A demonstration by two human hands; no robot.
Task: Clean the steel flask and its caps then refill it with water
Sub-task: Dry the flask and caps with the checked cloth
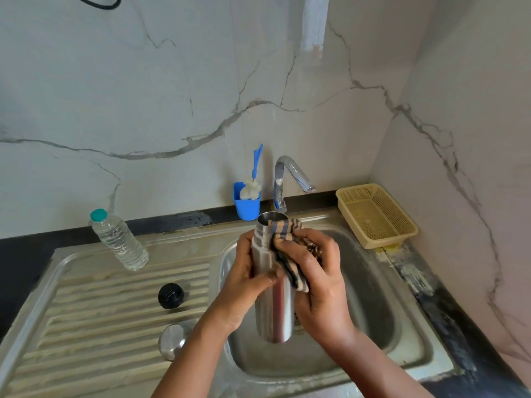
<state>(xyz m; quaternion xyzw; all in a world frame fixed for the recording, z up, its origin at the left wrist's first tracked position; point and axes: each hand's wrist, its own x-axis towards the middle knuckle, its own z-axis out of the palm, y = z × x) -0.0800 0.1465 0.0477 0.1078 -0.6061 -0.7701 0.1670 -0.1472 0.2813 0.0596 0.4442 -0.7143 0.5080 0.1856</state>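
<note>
my left hand gripping open steel flask over sink, my right hand clutching striped cloth against it, caps on drainboard

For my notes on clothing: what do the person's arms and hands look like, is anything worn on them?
Both forearms are bare to the frame edge: no sleeves show. The left hand and the right hand wear no gloves, and no rings, watch or bracelet are visible.
</note>
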